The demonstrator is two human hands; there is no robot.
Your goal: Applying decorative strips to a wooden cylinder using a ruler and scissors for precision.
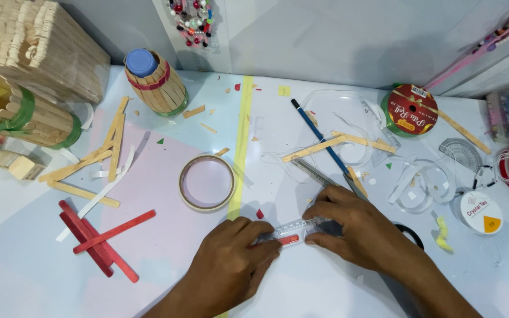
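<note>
Both hands pinch one small clear plastic ruler (294,229) flat on the table (325,282): left hand (231,262) closed on its near-left end, fingertips over a red piece at that end, right hand (354,227) pressing down on its right end. Ruler's middle shows between the two grips; both ends are hidden under fingers, and what the red piece is can't be told. Just above the right hand, a blue pencil (319,138) lies diagonal, lower tip hidden behind the knuckles, crossing pale wooden craft sticks (340,141). A black ring (410,235) peeks out behind the right wrist, mostly covered. Up-left of the left hand, a roll of tape (206,182), round, cream. Further left, red flat sticks (98,238) crossed. Forearms cut off at the bottom edge.
</note>
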